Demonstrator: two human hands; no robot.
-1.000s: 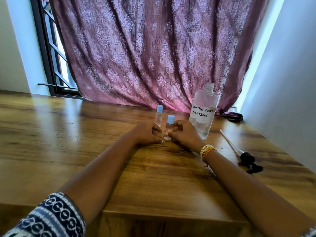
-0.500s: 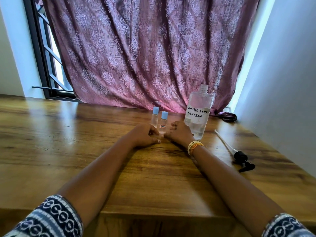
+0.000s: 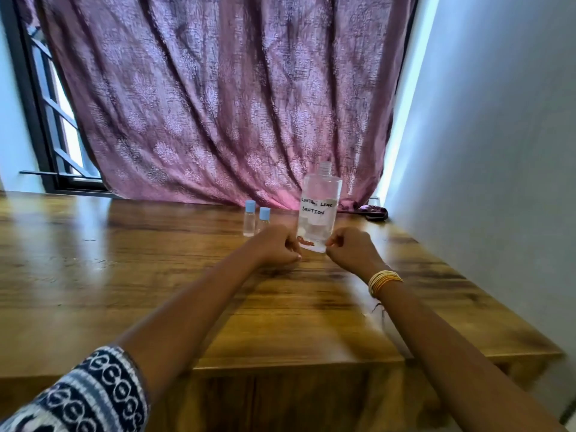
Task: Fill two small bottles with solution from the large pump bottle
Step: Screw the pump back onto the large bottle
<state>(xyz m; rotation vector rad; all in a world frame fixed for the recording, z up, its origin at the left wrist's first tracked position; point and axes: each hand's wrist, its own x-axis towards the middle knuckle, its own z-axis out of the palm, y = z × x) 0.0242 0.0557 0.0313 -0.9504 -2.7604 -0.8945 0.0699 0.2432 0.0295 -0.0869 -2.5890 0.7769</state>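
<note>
- The large bottle is standing upright, open neck pointing up.
- My left hand and right hand are curling beside its base; grip unclear.
- A wooden table is stretching toward a purple curtain.

Both hands on the wooden table, fingers curled. Left hand and right hand flanking the base of the large bottle, neck uncapped, labelled "CONTACT LENS SOLUTION"; contact unclear. Just beyond the left hand: two small bottles, blue-capped, upright, side by side. Bangles on the right wrist. Purple curtain behind.
</note>
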